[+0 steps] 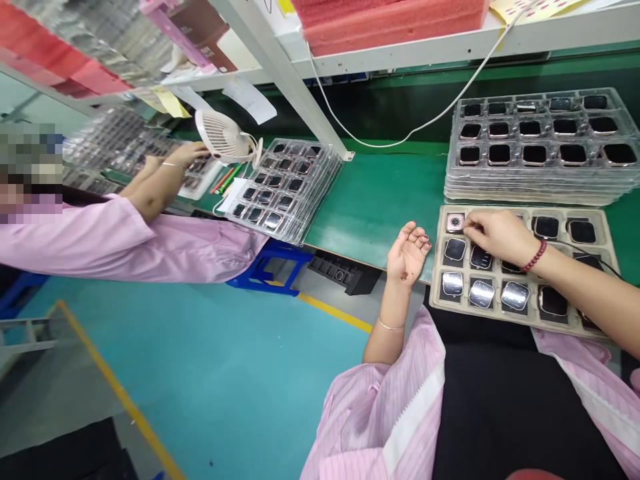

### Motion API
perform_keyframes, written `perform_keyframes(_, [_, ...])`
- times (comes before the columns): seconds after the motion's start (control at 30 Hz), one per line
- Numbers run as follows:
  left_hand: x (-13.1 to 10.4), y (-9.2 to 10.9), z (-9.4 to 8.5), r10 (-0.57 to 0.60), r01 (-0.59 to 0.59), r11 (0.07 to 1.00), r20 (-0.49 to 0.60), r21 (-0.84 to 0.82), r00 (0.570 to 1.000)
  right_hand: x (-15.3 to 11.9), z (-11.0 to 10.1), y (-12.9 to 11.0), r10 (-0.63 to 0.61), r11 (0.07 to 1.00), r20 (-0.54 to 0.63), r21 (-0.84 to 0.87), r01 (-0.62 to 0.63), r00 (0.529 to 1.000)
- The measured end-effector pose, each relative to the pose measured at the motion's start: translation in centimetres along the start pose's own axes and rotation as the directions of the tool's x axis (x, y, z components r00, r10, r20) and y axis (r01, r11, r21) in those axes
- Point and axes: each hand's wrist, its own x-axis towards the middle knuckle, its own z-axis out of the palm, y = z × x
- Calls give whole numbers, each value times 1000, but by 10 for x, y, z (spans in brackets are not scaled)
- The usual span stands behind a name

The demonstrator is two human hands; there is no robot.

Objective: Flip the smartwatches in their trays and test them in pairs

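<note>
A beige tray of smartwatches lies at the table's front edge before me. My right hand is over its upper rows, fingers curled down and drawn together near the upper left; what they hold, if anything, is hidden. Just left of those fingertips sits a smartwatch with its back and round sensor facing up. Other watches, such as this one, lie screen up in the cells. Left of the tray, my left hand is raised palm up, its fingers loosely bent and apart, with nothing in it.
Clear plastic trays of watches are stacked behind the beige tray. Another stack stands left, beside a white fan. A co-worker in a pink sleeve works there. A white cable hangs from the shelf.
</note>
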Motion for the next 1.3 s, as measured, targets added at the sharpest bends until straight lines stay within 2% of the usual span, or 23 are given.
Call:
perform_keyframes(0.13, [-1,0,-1,-3,3,1000,4,-19,1000,18,-1,9,-31,994,1,-103,31,1000])
perform_keyframes(0.23, [-1,0,0,-13,14,998,21,-54,1000,25,-7,12,-32,999,30,39,31,999])
perform_keyframes(0.3, [-1,1,0,-19,23,997,41,-76,999,26,-11,14,13,986,44,167,-20,999])
perform_keyframes(0.37, [-1,1,0,-20,25,996,55,-82,998,27,-14,15,51,972,73,224,-66,996])
perform_keyframes(0.57, [-1,1,-1,-11,15,997,47,-76,999,30,-7,23,85,989,33,121,-88,996])
perform_keyframes(0.87, [-1,1,0,-16,17,998,22,-60,1000,29,-5,26,65,990,23,127,-68,998])
perform_keyframes(1.0, [0,0,-2,-18,26,994,73,-106,997,29,-1,25,83,989,39,119,-87,996])
perform_keyframes(1.07, [0,0,-1,-24,34,993,91,-116,996,29,0,22,76,992,-16,107,-74,997])
perform_keyframes(1.17, [0,1,0,-20,24,995,50,-93,999,26,-4,16,0,998,-188,61,12,982])
perform_keyframes(1.23, [0,1,1,-12,14,996,22,-86,1000,17,-11,12,-63,996,-273,46,79,960])
perform_keyframes(1.3, [0,1,1,-20,22,995,29,-92,999,0,-21,10,-95,992,-304,54,116,948])
